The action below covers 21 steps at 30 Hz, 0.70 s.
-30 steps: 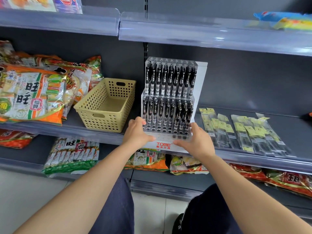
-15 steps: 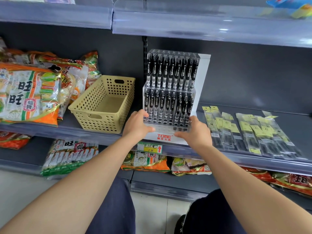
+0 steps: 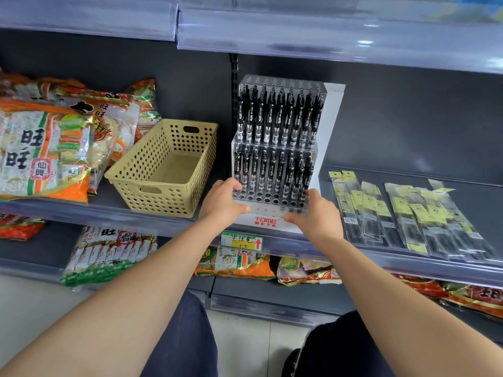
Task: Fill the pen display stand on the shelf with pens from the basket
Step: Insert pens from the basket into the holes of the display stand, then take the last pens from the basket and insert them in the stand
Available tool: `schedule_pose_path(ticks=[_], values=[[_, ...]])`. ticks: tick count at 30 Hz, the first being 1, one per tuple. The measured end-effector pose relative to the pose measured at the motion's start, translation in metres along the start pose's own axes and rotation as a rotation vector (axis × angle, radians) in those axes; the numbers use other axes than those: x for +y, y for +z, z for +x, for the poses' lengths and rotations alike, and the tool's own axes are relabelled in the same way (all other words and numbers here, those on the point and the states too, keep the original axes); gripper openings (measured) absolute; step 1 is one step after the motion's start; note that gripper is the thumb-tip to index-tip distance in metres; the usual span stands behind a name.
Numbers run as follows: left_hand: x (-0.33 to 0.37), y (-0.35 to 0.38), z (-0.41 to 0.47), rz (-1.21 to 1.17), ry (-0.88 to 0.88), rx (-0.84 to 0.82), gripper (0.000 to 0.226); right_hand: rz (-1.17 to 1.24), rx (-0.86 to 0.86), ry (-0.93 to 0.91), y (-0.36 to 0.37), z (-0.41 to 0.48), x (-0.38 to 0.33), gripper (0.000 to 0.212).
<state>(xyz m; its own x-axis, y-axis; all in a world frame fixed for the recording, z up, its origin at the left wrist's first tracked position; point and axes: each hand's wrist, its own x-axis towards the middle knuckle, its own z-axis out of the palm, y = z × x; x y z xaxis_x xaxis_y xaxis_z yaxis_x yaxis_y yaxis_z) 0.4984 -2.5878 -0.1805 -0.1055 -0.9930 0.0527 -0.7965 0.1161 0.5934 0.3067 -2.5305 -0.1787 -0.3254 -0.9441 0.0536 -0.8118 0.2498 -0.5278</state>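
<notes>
A clear two-tier pen display stand (image 3: pixel 330 126) with a white base marked TOME stands on the grey shelf (image 3: pixel 435 148). Black pens (image 3: pixel 277 118) fill both tiers in upright rows. My left hand (image 3: pixel 221 204) grips the stand's lower left front corner. My right hand (image 3: pixel 317 213) grips its lower right front corner. To the left of the stand sits a yellow perforated basket (image 3: pixel 163 175), and no pens show inside it.
Snack bags (image 3: pixel 46 148) lie on the shelf left of the basket. Flat packs of pen refills (image 3: pixel 408 213) lie to the right of the stand. More snack packs (image 3: pixel 109 254) sit on the shelf below. A price tag (image 3: pixel 241 242) hangs on the shelf edge.
Both hands have pushed the stand back from the shelf's front edge, deeper onto the shelf. The price tag under it has come into sight.
</notes>
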Motion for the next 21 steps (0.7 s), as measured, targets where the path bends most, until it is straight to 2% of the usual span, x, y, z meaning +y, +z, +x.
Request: schedule_pose_path(ticks=[16,18,21], values=[[-0.001,-0.007,-0.013,0.058,0.029,-0.053,0.048,-0.054,-0.015,0.009,-0.001,-0.013,0.001,0.076],[0.000,-0.013,-0.012,0.108,0.041,-0.064,0.047,-0.062,0.084,-0.002,-0.003,-0.017,-0.001,0.078],[0.008,-0.030,-0.009,0.204,0.074,0.000,0.036,-0.030,0.379,-0.134,-0.008,-0.020,-0.010,0.067]])
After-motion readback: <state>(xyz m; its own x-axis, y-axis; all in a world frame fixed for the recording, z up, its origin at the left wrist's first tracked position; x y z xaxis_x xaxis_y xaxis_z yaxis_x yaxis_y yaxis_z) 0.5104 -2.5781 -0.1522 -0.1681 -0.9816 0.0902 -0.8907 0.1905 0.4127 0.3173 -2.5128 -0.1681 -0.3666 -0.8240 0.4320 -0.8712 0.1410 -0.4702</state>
